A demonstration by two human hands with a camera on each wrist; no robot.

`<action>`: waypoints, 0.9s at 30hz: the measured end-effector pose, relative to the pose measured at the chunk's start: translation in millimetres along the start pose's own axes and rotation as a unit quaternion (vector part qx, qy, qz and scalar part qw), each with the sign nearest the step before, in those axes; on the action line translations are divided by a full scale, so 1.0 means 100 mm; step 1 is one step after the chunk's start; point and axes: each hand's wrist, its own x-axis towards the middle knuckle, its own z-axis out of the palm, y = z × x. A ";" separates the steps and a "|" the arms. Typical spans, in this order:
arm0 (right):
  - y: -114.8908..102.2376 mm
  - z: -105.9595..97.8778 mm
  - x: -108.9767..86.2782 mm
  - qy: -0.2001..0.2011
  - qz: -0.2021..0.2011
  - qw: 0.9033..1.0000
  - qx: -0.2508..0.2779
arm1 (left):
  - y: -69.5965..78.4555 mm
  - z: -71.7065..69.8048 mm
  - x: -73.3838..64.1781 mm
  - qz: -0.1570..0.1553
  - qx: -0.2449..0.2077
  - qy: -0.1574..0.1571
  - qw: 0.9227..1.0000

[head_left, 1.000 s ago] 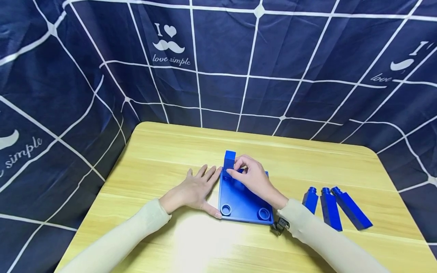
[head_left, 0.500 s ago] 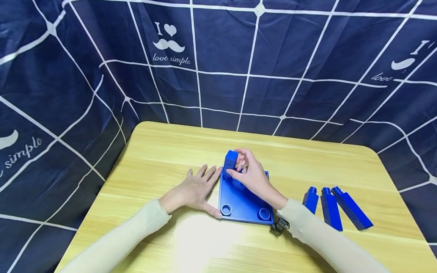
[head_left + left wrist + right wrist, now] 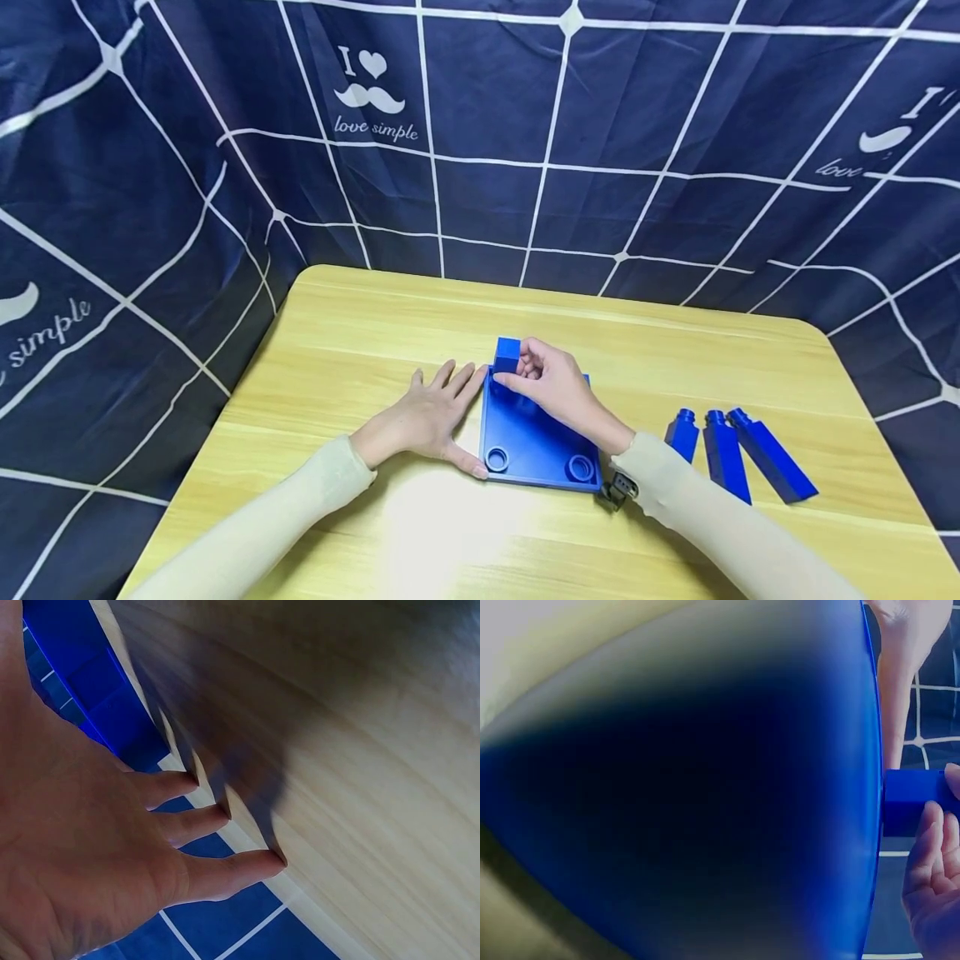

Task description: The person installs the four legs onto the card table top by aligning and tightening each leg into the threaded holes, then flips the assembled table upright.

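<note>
A blue square plate [image 3: 536, 437] with a raised rim lies on the table, round sockets [image 3: 497, 460] showing at its two near corners. At its far left corner stands an upright blue square leg [image 3: 507, 353]. My right hand [image 3: 558, 387] pinches this leg between thumb and curled fingers; the right wrist view shows the leg [image 3: 913, 801] against the plate face [image 3: 866, 847]. My left hand [image 3: 431, 423] lies with fingers spread, thumb and fingertips along the plate's left edge. In the left wrist view its straight fingers touch the wood. The leg's lower end is hidden.
Three loose blue legs [image 3: 726, 461] with ringed ends lie on the table to the right, beside my right forearm. A dark blue cloth [image 3: 480, 200] with white lines hangs behind the wooden table [image 3: 360, 333] and along its sides.
The leg has turned about its length, its top face now squarer to the view. My right fingers have shifted round it and sit a little lower. The left hand and plate stay put.
</note>
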 end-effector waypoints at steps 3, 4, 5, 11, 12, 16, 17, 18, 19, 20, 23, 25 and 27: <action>0.00 0.00 0.00 0.001 -0.005 1.000 -0.001 | 0.00 -0.01 -0.01 -0.001 0.002 0.000 1.000; 0.00 -0.01 0.00 0.002 -0.006 1.000 -0.002 | 0.00 -0.01 -0.01 -0.001 0.002 0.000 1.000; 0.00 -0.01 0.00 0.001 -0.007 1.000 -0.002 | 0.00 -0.01 -0.01 -0.002 0.003 -0.001 1.000; 0.01 -0.01 -0.02 0.001 -0.023 1.000 -0.015 | 0.00 -0.02 -0.02 -0.001 0.003 0.000 1.000; 0.01 0.00 -0.02 0.002 -0.026 0.999 -0.020 | 0.00 -0.02 -0.02 0.000 0.002 0.001 1.000; 0.01 -0.01 -0.04 0.007 -0.034 0.999 -0.033 | 0.00 -0.01 -0.02 0.000 -0.001 0.000 1.000; 0.01 -0.01 -0.04 0.007 -0.035 0.999 -0.034 | 0.00 -0.01 -0.02 0.000 -0.001 0.000 1.000; 0.01 -0.01 -0.04 0.006 -0.037 0.999 -0.034 | 0.00 -0.01 -0.03 0.000 -0.001 0.000 1.000; 0.00 -0.01 -0.04 0.006 -0.038 0.999 -0.034 | 0.00 -0.02 -0.03 0.000 -0.001 0.000 1.000; 0.00 -0.01 -0.04 0.006 -0.039 0.999 -0.036 | 0.00 -0.02 -0.03 0.000 -0.002 -0.001 1.000; -0.02 0.00 -0.04 0.008 -0.042 0.998 -0.039 | 0.00 -0.02 -0.03 0.002 0.000 0.002 1.000; -0.02 0.00 -0.03 0.011 -0.043 0.998 -0.040 | 0.00 -0.01 -0.03 0.003 0.003 0.003 1.000; -0.03 0.01 -0.02 0.011 -0.042 0.998 -0.040 | 0.00 -0.01 -0.03 0.003 0.006 0.004 1.000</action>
